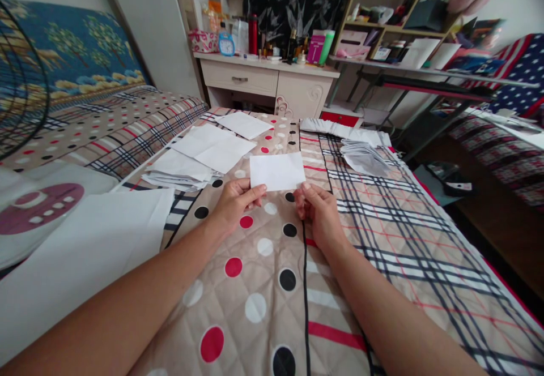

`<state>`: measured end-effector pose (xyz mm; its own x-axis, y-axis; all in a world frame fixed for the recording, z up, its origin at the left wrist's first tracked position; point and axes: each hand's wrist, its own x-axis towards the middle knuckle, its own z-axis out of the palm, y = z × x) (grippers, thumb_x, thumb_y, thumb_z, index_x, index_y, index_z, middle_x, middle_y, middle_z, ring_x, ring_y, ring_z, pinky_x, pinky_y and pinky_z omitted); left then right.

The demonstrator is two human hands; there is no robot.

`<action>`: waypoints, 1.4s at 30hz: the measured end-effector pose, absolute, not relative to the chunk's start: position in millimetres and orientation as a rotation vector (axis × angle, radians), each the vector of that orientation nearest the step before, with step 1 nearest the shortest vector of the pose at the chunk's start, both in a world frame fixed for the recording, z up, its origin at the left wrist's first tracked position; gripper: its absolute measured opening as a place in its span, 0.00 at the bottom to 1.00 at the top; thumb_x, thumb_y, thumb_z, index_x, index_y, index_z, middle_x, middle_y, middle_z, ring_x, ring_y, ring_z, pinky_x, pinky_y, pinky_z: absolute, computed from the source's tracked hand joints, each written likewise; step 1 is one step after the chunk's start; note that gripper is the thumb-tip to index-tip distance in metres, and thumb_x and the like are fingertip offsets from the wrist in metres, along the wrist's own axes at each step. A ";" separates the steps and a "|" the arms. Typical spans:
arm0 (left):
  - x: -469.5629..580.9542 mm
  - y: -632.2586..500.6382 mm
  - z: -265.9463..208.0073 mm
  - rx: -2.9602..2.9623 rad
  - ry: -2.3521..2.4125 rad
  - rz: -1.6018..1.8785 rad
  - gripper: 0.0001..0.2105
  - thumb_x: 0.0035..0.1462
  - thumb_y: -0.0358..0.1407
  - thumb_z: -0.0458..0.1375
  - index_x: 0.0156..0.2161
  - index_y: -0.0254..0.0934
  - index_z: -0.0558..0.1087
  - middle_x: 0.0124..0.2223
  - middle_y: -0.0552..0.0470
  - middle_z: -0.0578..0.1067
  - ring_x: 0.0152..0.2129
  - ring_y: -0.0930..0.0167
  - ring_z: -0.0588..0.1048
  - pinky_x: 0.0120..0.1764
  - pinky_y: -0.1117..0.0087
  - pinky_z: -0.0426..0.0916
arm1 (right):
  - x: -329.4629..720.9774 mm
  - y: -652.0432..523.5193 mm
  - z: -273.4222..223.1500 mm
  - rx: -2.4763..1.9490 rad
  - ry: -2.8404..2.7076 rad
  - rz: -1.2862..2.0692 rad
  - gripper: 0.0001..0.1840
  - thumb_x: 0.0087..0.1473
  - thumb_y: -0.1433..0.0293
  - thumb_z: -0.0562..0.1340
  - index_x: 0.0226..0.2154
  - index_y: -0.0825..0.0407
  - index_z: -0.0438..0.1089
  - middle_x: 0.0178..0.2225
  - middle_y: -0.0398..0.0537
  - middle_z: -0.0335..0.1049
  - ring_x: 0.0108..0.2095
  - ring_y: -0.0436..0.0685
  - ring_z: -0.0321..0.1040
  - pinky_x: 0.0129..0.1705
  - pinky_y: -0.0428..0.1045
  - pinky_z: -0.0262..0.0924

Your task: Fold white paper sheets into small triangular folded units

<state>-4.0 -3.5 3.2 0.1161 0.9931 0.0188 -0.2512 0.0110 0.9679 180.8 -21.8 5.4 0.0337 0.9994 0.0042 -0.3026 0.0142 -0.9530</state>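
A white rectangular sheet of paper [277,171] is held up just above the bedspread [263,285]. My left hand [238,201] pinches its lower left corner between thumb and fingers. At the lower right corner, my right hand [318,207] grips it the same way. Beyond my left hand lies a loose pile of white papers [182,169], with larger sheets spread over its top. Another white sheet [244,124] rests a little farther back. To the right, a fanned stack of folded white papers [364,158] lies near a long white strip [340,129].
A big white sheet [97,246] and a white plastic bag with a purple print [42,206] lie at the left. A dresser [238,76] with bottles and a blue clock [226,44] stands behind the bed. Shelves and a desk [425,67] are at the back right.
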 end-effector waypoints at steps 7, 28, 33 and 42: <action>3.1 -7.0 2.5 1.067 0.865 1.291 0.13 0.45 0.40 0.68 0.24 0.33 0.71 0.21 0.58 0.68 0.15 0.82 0.59 0.18 0.78 0.49 | 169.7 -27.9 7.1 -0.969 -0.928 1.230 0.11 0.50 0.66 0.65 0.21 0.54 0.72 0.20 0.42 0.68 0.19 0.45 0.57 0.22 0.43 0.49; 22.9 -23.8 13.8 1.135 1.047 1.274 0.09 0.41 0.35 0.63 0.18 0.32 0.71 0.17 0.55 0.69 0.14 0.80 0.61 0.18 0.76 0.53 | 158.0 -41.4 11.4 -1.144 -1.349 0.936 0.17 0.52 0.65 0.62 0.16 0.53 0.66 0.15 0.39 0.62 0.17 0.47 0.55 0.21 0.45 0.48; 10.8 -13.1 8.1 1.107 1.090 1.289 0.08 0.41 0.34 0.62 0.19 0.31 0.73 0.18 0.53 0.72 0.12 0.81 0.60 0.17 0.77 0.51 | 164.9 -36.7 8.7 -1.102 -1.170 0.922 0.15 0.47 0.71 0.63 0.13 0.53 0.64 0.14 0.38 0.61 0.17 0.46 0.53 0.22 0.45 0.47; -19.3 8.8 0.1 0.990 1.100 1.447 0.05 0.41 0.33 0.60 0.22 0.32 0.72 0.20 0.55 0.70 0.13 0.81 0.60 0.17 0.78 0.49 | 191.1 -17.9 6.2 -0.950 -0.807 0.941 0.15 0.41 0.72 0.61 0.11 0.51 0.57 0.12 0.37 0.54 0.15 0.45 0.47 0.18 0.45 0.38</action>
<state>-19.3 8.8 0.1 -0.1401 0.9898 0.0275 -0.2378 -0.0606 0.9694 191.1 -17.9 6.2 0.3759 0.9139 0.1535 -0.2910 0.2737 -0.9168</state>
